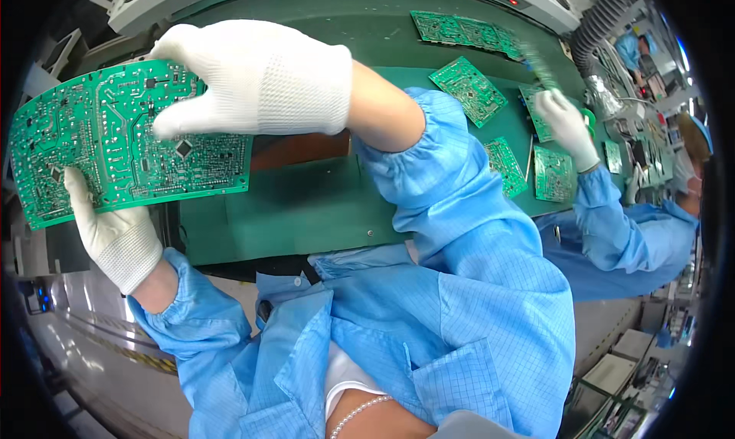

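A large green circuit board point(99, 144), crowded with solder points and small chips, is held up tilted at the far left. My left hand point(119, 236), in a white knitted glove, grips its near edge with the thumb lying on the face. Reaching across from the right, my gloved right hand point(253, 75) holds the board by its far side. One of its digits lies on the face near a square chip, while others are at the far edge. The fingers behind the board are hidden.
A green mat point(283, 221) covers the bench. Smaller circuit boards point(468, 91) lie on it to the right, with a row of joined boards point(463, 32) farther back. At the right, a co-worker's gloved hand point(566, 129) is beside a motion-blurred board. A ribbed hose point(601, 18) hangs beyond.
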Available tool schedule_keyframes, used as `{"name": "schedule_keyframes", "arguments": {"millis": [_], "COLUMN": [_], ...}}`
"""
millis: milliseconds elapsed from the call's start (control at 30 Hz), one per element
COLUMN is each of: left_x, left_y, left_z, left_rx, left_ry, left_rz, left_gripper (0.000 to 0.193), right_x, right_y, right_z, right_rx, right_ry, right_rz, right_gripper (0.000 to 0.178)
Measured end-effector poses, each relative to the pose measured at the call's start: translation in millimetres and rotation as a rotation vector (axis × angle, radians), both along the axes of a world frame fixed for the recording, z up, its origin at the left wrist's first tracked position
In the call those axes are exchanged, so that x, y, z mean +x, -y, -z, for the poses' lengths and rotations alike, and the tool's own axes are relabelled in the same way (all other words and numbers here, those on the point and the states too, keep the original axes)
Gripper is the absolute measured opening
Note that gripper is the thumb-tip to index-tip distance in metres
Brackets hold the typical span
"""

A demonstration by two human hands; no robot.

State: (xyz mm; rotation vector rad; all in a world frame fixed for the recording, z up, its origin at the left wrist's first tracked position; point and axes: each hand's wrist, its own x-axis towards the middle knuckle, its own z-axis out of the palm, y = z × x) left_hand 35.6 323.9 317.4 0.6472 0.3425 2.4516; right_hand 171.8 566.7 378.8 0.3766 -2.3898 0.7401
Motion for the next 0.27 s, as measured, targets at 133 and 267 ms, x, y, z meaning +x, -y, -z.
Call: {"name": "schedule_keyframes", "arguments": {"millis": [133,267], "left_x": [13,30], "left_y": [-12,-31], "left_z": [4,35], "left_rx": [-0.223,-0.372], "left_ry": [0.112,0.036], "left_rz": [-0.276,-0.090], "left_gripper": [0.035,0.064], "right_x": [-19,-21], "right_y": [-1,-19], "right_z": [-7,-73], "right_rx": [0.153,0.547], "right_ry": [0.029,0.126], "right_rz": [0.037,-0.016], "right_gripper": [0.058,0.049]}}
